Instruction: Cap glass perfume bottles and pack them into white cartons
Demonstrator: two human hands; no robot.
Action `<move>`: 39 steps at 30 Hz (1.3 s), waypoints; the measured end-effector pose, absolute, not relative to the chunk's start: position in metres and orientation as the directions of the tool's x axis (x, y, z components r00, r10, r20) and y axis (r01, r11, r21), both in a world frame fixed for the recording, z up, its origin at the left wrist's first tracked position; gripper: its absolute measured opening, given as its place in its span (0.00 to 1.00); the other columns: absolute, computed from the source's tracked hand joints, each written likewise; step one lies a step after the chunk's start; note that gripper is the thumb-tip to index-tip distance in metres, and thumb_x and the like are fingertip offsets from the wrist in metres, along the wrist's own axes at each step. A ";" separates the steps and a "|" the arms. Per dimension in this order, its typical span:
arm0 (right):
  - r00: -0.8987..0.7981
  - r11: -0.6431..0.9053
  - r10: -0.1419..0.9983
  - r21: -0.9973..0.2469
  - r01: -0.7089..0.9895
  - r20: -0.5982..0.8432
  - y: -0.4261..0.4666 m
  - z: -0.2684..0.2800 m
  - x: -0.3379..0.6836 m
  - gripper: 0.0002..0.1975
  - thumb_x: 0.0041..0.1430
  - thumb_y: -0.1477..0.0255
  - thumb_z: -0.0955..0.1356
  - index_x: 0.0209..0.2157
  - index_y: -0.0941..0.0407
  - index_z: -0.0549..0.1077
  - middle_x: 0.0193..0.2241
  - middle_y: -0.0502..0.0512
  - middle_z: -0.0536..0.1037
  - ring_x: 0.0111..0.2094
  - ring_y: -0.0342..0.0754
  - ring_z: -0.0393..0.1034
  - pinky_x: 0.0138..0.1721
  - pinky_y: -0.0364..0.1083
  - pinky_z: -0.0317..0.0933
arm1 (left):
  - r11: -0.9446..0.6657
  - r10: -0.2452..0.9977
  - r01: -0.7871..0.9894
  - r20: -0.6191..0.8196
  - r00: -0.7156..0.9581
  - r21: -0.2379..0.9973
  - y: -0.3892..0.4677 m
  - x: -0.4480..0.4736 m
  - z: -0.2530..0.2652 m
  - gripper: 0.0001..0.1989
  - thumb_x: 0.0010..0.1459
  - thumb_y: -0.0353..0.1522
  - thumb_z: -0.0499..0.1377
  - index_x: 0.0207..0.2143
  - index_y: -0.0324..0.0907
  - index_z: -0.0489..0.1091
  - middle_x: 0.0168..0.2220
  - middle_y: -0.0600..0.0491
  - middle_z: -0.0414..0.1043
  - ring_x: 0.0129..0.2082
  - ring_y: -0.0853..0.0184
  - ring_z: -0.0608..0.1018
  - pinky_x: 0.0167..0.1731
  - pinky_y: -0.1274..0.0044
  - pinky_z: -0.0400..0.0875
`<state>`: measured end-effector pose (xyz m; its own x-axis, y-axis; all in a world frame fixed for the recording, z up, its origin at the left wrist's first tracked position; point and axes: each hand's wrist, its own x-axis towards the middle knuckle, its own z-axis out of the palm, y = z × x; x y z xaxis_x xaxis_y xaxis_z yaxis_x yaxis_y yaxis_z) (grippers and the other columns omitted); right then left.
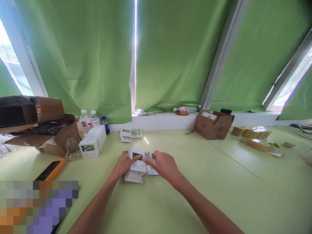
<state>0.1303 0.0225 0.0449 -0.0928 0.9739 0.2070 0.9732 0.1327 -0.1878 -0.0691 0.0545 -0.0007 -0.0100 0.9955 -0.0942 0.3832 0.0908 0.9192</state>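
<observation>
A small white carton (139,164) with a flower picture lies on the table in front of me, its near end flap open. My left hand (124,165) is closed on the carton's left side, thumb across its printed face. From the right, my right hand (165,165) touches the carton's edge with an outstretched thumb; its other fingers curl apart from the thumb. Between that hand and the carton lies a silver pouch (152,171), partly covered by the hand. Behind them rest another open white carton (126,133) and a clear packet (136,132).
At left stand a row of white cartons (89,149), a clear jar (72,149), bottles (84,120), an orange power strip (50,169) and stacked cardboard boxes (55,139). A cardboard box (212,126) and small brown boxes (254,132) sit at the back right. Pixels blur the lower left.
</observation>
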 end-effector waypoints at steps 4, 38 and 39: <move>-0.092 0.168 0.957 -0.263 0.950 0.276 0.034 0.029 0.129 0.41 0.49 0.38 0.58 0.49 0.59 0.68 0.38 0.64 0.76 0.43 0.58 0.69 0.36 0.47 0.59 | 0.091 0.995 0.393 -0.096 -0.008 0.915 0.053 -0.069 0.000 0.42 0.47 0.51 0.61 0.57 0.36 0.56 0.44 0.42 0.75 0.38 0.58 0.78 0.36 0.74 0.69; -0.208 0.298 0.949 -0.460 0.836 0.236 0.074 -0.004 0.151 0.15 0.56 0.73 0.65 0.46 0.57 0.67 0.45 0.59 0.75 0.46 0.52 0.68 0.41 0.44 0.55 | 0.062 0.998 0.277 -0.059 -0.018 0.959 0.062 -0.070 -0.016 0.38 0.39 0.46 0.68 0.50 0.39 0.62 0.41 0.44 0.76 0.38 0.58 0.79 0.33 0.75 0.69; -0.212 0.302 0.948 -0.461 0.834 0.237 0.079 -0.003 0.152 0.14 0.55 0.73 0.65 0.45 0.57 0.68 0.43 0.59 0.75 0.45 0.51 0.68 0.40 0.43 0.55 | 0.059 0.998 0.292 -0.056 -0.019 0.955 0.061 -0.069 -0.015 0.38 0.39 0.46 0.68 0.50 0.39 0.62 0.42 0.43 0.76 0.38 0.58 0.79 0.32 0.75 0.69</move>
